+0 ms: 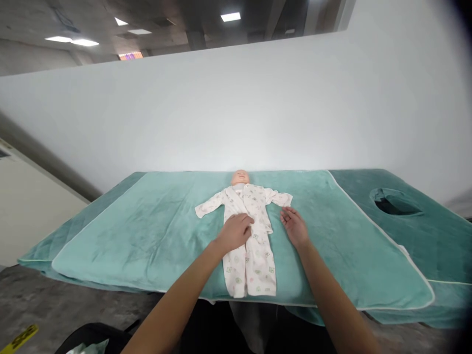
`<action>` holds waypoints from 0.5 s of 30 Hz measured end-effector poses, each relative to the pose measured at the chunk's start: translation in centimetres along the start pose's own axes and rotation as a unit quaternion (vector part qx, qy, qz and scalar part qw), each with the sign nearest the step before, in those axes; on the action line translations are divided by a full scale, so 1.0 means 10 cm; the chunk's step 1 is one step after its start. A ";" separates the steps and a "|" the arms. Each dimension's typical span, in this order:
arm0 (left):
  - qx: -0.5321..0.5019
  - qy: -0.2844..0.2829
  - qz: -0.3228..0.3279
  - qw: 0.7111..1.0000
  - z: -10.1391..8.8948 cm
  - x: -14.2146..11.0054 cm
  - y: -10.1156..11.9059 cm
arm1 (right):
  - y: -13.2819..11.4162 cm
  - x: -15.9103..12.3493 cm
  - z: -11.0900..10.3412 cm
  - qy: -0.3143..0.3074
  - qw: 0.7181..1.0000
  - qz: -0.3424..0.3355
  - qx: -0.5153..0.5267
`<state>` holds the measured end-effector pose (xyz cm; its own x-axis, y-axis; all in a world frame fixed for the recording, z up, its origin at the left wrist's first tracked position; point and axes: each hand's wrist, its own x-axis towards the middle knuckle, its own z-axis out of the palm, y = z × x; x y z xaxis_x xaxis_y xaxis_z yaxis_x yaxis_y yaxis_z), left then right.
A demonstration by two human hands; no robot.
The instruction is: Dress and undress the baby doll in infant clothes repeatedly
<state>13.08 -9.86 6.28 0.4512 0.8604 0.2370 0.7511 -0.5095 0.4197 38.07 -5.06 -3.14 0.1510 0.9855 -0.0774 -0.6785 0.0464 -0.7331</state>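
Observation:
A baby doll (240, 177) lies face up, dressed in a white printed wrap-front baby shirt (256, 199) and matching baby pants (261, 270). Both sleeves are spread out to the sides, and the doll's hands do not show. My left hand (234, 232) rests at the shirt's waist, its bent fingers closed at the edge of the front flap; the fingertips are partly hidden. Beside the right-side sleeve, my right hand (294, 226) is turned palm inward with loosely curved fingers, holding nothing. Its fingertips are just below the sleeve cuff (285, 199).
Under the doll, a light green blanket (158, 236) with pale piping covers a darker green padded bed (438, 241). The bed has an oval hole (396, 202) at the right. A white partition (236, 113) stands behind it. A black bag (96, 334) is at the lower left.

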 end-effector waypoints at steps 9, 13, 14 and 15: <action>-0.207 0.210 -0.346 0.891 -0.28 0.71 -0.62 | 0.03 -0.03 0.06 -0.007 0.999 -0.003 -0.032; -0.247 0.217 -0.338 0.882 -0.28 1.00 -0.77 | 0.01 -0.01 0.03 -0.026 0.999 -0.006 -0.026; -0.265 0.217 -0.315 0.885 -0.27 1.05 -0.75 | 0.01 0.00 0.02 -0.029 0.999 0.001 -0.014; -0.287 0.215 -0.286 0.888 -0.25 1.10 -0.72 | 0.00 0.01 0.01 -0.030 1.000 0.010 0.000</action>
<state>11.40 3.29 8.00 -0.2445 0.9642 0.1026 0.3726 -0.0043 0.9280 37.97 -4.95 -3.07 0.0948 0.9942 -0.0516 -0.6816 0.0270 -0.7312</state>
